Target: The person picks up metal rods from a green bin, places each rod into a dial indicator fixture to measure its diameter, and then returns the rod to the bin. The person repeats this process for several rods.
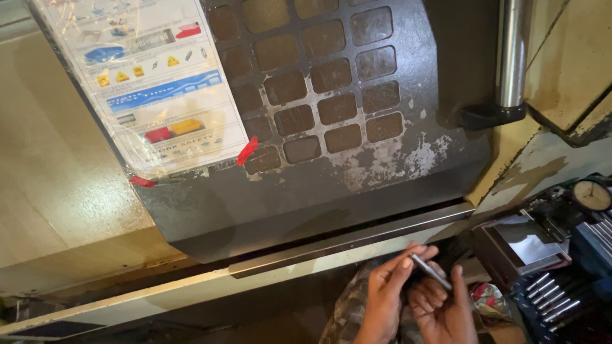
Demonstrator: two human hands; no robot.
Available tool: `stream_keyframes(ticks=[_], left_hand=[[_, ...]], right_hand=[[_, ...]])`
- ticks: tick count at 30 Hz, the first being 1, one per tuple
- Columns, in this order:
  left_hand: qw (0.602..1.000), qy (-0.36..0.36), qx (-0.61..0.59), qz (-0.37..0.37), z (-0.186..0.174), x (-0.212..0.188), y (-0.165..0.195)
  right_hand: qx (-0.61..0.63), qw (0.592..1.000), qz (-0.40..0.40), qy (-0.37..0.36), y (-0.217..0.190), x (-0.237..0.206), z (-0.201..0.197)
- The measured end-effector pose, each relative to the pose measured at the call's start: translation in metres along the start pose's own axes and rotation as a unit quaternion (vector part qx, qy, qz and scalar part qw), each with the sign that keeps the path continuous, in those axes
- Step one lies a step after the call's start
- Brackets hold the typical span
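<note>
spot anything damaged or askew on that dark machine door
Yes: the dark door panel has paint worn off in pale patches at lower right, and the laminated sheet hangs tilted, held by red tape.

At the bottom of the frame a small metal rod (431, 272) is catching the light, smooth and bright, between the left hand (384, 299) and the right hand (444, 307). Filling the upper middle, the machine door (331, 185) is showing matt dark metal, its paint flaking to bare patches around the dull, grimy window squares (319, 76). At upper left a paper sheet (150, 76) is shining under glossy clear plastic, with red tape (247, 151) holding a corner. At upper right a polished steel handle (512, 54) is gleaming. Cream painted panels (57, 191) at left are looking worn and stained. At lower right, metal pins (548, 296) are glinting in a blue holder.
</note>
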State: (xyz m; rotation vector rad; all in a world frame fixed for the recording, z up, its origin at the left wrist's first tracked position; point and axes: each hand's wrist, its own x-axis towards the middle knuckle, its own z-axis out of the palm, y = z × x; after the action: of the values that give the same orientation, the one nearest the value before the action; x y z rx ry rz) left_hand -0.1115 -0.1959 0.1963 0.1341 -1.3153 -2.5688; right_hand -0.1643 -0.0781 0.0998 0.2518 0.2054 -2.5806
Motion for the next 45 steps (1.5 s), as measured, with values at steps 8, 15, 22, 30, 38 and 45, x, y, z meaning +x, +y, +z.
stream_keyframes(ticks=[8, 15, 22, 30, 38, 45], left_hand=[[0.980, -0.009, 0.174, 0.096, -0.034, 0.005, -0.015], [0.976, -0.006, 0.216, -0.029, -0.069, 0.028, -0.057], [0.952, 0.042, 0.296, 0.070, -0.080, 0.039, -0.076], [0.979, -0.096, 0.181, -0.011, -0.057, 0.061, -0.059], [0.976, -0.100, 0.190, -0.026, -0.039, 0.062, -0.065], [0.923, 0.034, 0.384, 0.021, -0.023, 0.048, -0.053]], right_hand=[[-0.421, 0.898, -0.085, 0.097, -0.005, -0.010, 0.014], [-0.656, 0.716, -0.239, -0.028, -0.003, -0.006, 0.002], [-0.742, 0.570, -0.354, 0.024, -0.001, -0.007, 0.018], [-0.721, 0.541, -0.432, 0.017, -0.008, -0.011, 0.017], [-0.681, 0.504, -0.528, -0.051, -0.021, -0.010, 0.004], [-0.748, 0.504, -0.432, -0.008, -0.027, -0.015, 0.010]])
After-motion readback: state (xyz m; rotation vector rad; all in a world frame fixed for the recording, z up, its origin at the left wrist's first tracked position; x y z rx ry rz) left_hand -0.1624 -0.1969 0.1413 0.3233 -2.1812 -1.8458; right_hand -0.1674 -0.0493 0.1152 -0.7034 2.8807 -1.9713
